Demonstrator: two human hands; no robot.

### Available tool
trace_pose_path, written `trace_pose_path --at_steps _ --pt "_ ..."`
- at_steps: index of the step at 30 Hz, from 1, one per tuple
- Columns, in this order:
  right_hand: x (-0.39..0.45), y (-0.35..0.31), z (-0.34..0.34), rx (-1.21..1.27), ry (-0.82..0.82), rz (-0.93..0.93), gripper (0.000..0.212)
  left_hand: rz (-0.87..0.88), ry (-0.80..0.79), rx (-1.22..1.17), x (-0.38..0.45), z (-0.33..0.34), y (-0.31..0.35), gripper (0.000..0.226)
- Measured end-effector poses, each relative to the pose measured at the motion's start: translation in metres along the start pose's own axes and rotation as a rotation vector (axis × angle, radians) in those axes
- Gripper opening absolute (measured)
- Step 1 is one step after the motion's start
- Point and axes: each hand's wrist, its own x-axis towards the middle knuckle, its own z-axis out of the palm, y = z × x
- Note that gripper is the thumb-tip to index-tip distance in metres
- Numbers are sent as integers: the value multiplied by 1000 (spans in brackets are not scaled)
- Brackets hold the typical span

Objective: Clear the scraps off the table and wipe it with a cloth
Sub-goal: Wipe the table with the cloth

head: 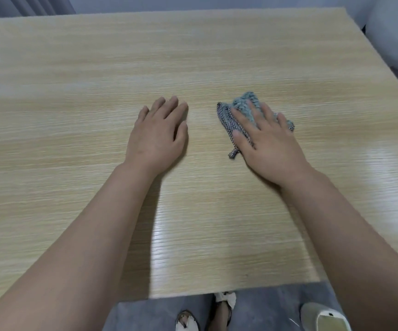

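The right hand point(268, 139) is lying flat on the cloth point(243, 113), fingers spread and straight, pressing it down onto the tabletop point(97, 68) rather than gripping it; that flat palm is likely spreading pressure for a wipe; the cloth is sitting bunched under those fingers, right of centre, its blue fluffy side bulging out at the far end and a small loop trailing out on the near left. The left hand point(158, 134) is resting open on the bare wood just left of the cloth, fingers relaxed, holding nothing; probably bracing the body; no scraps are showing anywhere on the wood, so the clearing looks done and the wiping is what's underway.
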Motion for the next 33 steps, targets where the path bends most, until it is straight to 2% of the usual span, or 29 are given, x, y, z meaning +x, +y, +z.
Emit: trace_pose_path --at_steps 3,9,11,15,17,19,23,25,31,33 --pt "-17 -19 7 15 13 44 53 12 -33 -33 -19 -4 3 47" --pt "-88 -57 15 48 -36 -291 56 -52 -50 -7 -88 -3 1 59" --pt "-78 -38 11 24 -12 -218 59 -63 -56 1 -94 -2 1 59" --pt "-51 6 3 -24 0 125 56 -72 -38 -8 -93 0 2 50" --pt "-54 1 3 -24 -14 179 55 -67 -35 -10 -93 0 2 50" --pt "-70 -21 8 -3 7 109 58 -62 -32 -10 -94 1 1 50" --pt "-118 -68 21 63 -31 -207 56 -53 -31 -12 -93 0 1 50" --pt "-122 -65 20 51 -58 -259 55 -49 -35 -10 -93 0 1 50" --pt "-90 -11 6 -5 -23 124 56 -60 -23 -11 -93 0 1 50" --pt "-97 -21 8 -1 -19 135 58 -60 -22 -9 -93 0 2 50"
